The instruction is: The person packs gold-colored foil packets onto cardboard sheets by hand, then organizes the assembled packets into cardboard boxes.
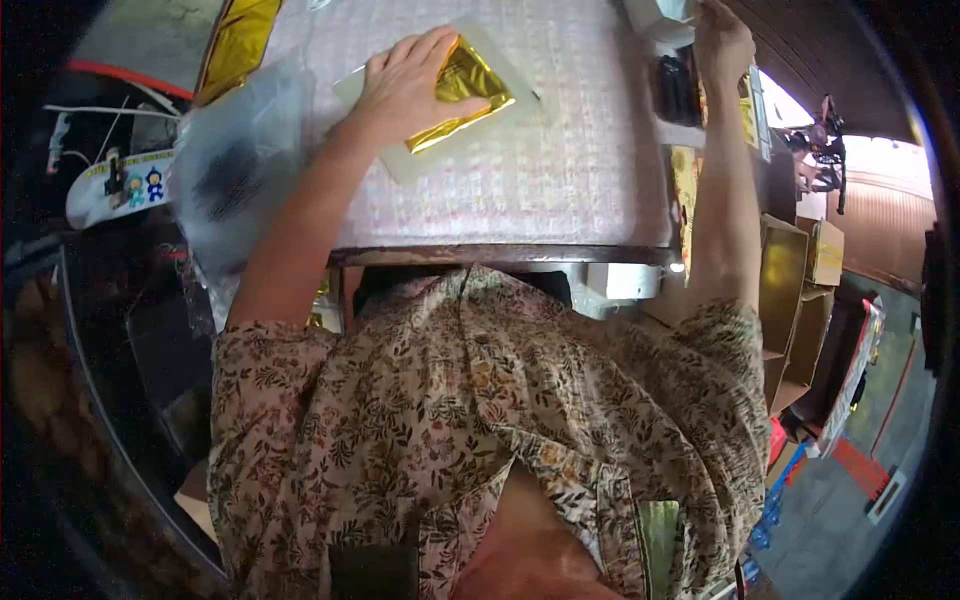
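My left hand (405, 88) lies flat with fingers spread on a shiny gold foil sheet (470, 85). Under the foil is a translucent plastic sheet (400, 165), set at an angle on the pale, patterned table cover (520, 190). My right hand (724, 45) is raised at the upper right, beside a white box (660, 18) and above a black object (673, 88). The top edge of the view cuts off its fingers, so whether they hold anything is hidden.
A clear plastic bag (245, 150) hangs over the table's left edge, near another gold sheet (240, 45). Open cardboard boxes (785, 270) stand at the right. A red-and-white broom-like tool (865, 470) lies on the floor.
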A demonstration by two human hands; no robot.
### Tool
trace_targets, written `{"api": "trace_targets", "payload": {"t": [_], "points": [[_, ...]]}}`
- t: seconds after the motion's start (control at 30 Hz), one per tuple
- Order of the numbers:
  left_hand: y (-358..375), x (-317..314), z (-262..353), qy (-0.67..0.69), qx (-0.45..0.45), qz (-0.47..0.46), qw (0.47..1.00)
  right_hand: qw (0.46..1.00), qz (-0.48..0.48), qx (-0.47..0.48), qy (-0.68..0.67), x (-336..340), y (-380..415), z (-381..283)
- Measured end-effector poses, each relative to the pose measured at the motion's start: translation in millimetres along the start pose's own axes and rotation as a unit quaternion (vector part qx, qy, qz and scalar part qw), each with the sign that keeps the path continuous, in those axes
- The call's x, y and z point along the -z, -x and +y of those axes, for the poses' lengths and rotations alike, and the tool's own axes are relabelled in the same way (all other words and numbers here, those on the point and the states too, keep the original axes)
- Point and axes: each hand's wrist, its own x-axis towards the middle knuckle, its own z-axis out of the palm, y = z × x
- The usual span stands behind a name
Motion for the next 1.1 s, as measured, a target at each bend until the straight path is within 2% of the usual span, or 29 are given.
{"api": "trace_targets", "payload": {"t": [0.03,0.07,0.1,0.13,0.17,0.2,0.27,0.33,0.43,0.63,0.67,0.73,0.83,0.9,1.03,1.1], "points": [[1.5,0.2,2.4,-0.002,0.004,0.0,1.0,1.0,-0.001,0.001,-0.004,-2.7,2.6,-3.1],[0.8,0.8,4.4,-0.003,0.014,-0.003,1.0,0.982,0.003,-0.005,-0.188,-2.2,5.4,-14.2],[0.0,1.2,6.1,-0.003,0.025,-0.006,1.0,0.992,-0.091,0.051,-0.067,-3.6,16.5,-26.9],[-0.1,1.3,6.9,-0.003,0.03,-0.005,1.0,0.974,-0.172,0.133,0.056,-1.3,26.9,-47.9],[-0.4,1.4,6.3,0.002,0.027,-0.005,1.0,0.935,-0.233,0.222,0.147,1.6,37.1,-69.8],[-0.3,1.9,5.9,0.005,0.024,-0.008,1.0,0.938,-0.322,0.109,0.066,8.5,74.2,-112.9],[-2.2,4.3,7.2,0.0,0.029,-0.015,0.999,0.902,-0.355,0.23,-0.086,34.1,130.0,-179.3],[1.3,3.0,6.4,-0.004,0.032,-0.026,0.999,0.892,-0.375,0.25,-0.04,28.4,162.3,-185.2],[2.8,1.5,6.1,-0.019,0.006,0.007,1.0,0.889,-0.374,0.262,-0.016,27.2,174.1,-183.5],[8.8,36.6,4.0,-0.009,-0.009,-0.057,0.998,0.891,-0.371,0.261,-0.015,27.7,173.6,-182.4],[14.2,27.5,-11.5,0.055,-0.115,0.005,0.992,0.891,-0.373,0.258,-0.019,26.9,173.6,-181.4],[24.9,17.0,-31.4,0.122,-0.218,0.063,0.966,0.89,-0.378,0.252,-0.023,26.3,174.0,-181.0],[35.8,14.6,-41.4,0.117,-0.242,0.146,0.952,0.888,-0.384,0.251,-0.036,27.0,172.2,-180.4],[45.7,28.7,-37.7,0.047,-0.102,-0.034,0.993,0.884,-0.392,0.251,-0.039,28.6,171.0,-181.5],[31.0,45.7,-44.5,0.054,-0.103,-0.093,0.989,0.884,-0.394,0.244,-0.055,25.7,166.8,-176.2],[9.8,55.8,-48.3,0.236,-0.045,-0.124,0.963,0.876,-0.415,0.219,-0.111,25.6,165.4,-172.4]]}}
